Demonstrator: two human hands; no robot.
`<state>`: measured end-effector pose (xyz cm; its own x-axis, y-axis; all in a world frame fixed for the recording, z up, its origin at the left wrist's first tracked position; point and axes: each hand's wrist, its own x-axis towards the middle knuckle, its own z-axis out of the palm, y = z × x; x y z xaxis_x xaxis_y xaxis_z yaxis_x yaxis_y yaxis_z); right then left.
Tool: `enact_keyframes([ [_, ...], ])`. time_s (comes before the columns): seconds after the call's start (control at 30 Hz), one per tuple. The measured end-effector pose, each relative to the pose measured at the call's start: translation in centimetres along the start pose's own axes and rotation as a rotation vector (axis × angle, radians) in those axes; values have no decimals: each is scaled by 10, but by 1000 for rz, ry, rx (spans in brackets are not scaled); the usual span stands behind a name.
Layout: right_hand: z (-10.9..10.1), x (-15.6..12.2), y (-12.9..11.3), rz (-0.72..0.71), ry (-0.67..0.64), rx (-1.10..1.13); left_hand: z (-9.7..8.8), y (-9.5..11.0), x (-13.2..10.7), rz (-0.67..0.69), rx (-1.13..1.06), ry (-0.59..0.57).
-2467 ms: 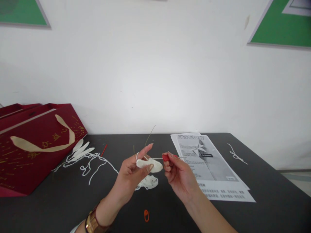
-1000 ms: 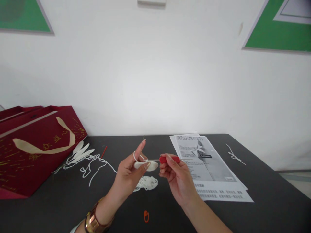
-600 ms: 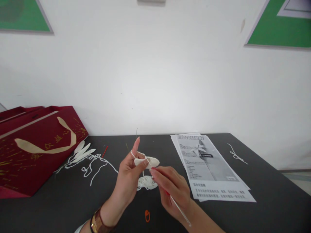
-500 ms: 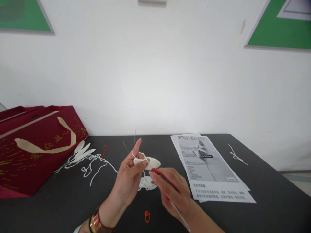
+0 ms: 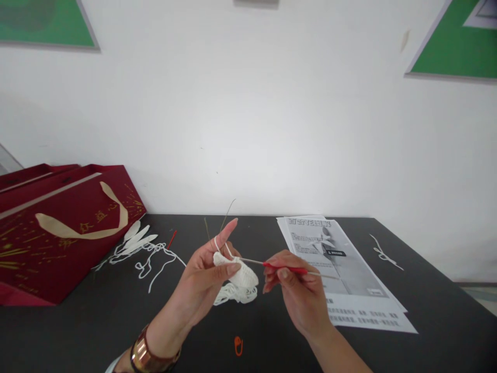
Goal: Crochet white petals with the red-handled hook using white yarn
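My left hand pinches a small white crocheted piece between thumb and fingers. White yarn loops round its raised index finger, and thin wire ends stick up behind that hand. In my right hand is a crochet hook with a red grip, held nearly level. Its metal tip points left and meets the upper edge of the crocheted piece. Beneath the piece lies a bundle of white yarn on the black table.
An orange stitch marker lies near the front. Left are white crocheted petals with yarn tails, a red stick-like tool and a dark red gift bag. Printed sheets and a tied white yarn scrap are right.
My right hand has moved right and turned the crochet hook from steep to nearly level. The crocheted piece has tilted downward in my left hand. The whole view has shifted slightly.
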<state>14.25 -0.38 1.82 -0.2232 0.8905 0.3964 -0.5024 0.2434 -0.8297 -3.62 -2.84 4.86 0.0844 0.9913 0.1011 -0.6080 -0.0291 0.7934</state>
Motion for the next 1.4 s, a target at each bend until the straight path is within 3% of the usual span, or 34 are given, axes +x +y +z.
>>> enact_keyframes([
  [0.23,-3,3,-11,-62,-62,-77,-4,3,-1,-31,-27,-71],
  [0.53,-10,5,-21,-66,-137,-101,-7,9,-2,-202,-85,-136],
  [0.73,-15,8,-24,-112,-260,-64,-12,7,-1,-273,-121,-197],
  [0.93,-14,10,-26,-38,-230,25,-14,6,-1,-297,-82,-285],
  [1.07,-9,11,-18,127,-107,227,-17,7,-4,-187,129,-333],
  [1.17,-5,11,-11,306,24,368,-14,9,-6,-25,366,-363],
  [1.3,1,11,-2,495,206,517,-7,3,-5,361,740,-227],
  [1.4,6,10,1,517,246,524,-7,-9,-2,500,881,-147],
])
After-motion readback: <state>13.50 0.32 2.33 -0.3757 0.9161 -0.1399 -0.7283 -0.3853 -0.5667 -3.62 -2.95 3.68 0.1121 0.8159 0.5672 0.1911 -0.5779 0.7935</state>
